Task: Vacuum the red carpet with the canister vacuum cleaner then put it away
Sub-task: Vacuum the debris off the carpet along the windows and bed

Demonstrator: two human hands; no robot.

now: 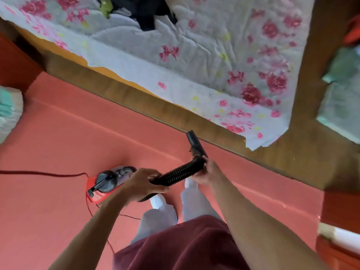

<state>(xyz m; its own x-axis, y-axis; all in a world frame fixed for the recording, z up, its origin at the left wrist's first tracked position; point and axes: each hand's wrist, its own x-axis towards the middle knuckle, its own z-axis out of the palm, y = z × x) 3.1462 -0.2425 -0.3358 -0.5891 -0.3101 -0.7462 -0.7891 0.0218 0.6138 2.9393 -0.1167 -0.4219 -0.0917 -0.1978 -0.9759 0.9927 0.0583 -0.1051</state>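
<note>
A small red and black canister vacuum cleaner (108, 183) lies on the red carpet (68, 137) just left of my feet. Its black ribbed hose (178, 174) runs up from the canister between my hands. My left hand (145, 183) grips the lower part of the hose. My right hand (207, 172) grips the hose's bent upper end, just below the black nozzle (194, 142). The nozzle points toward the foot of the wooden bed frame (155, 110), close to the carpet's edge there.
A red power cord (44, 174) trails left from the canister, with another loop running back past my legs. The bed with a white, pink-flowered sheet (204, 65) fills the top. A pale bundle (9, 114) sits at left and red furniture (341, 211) at right.
</note>
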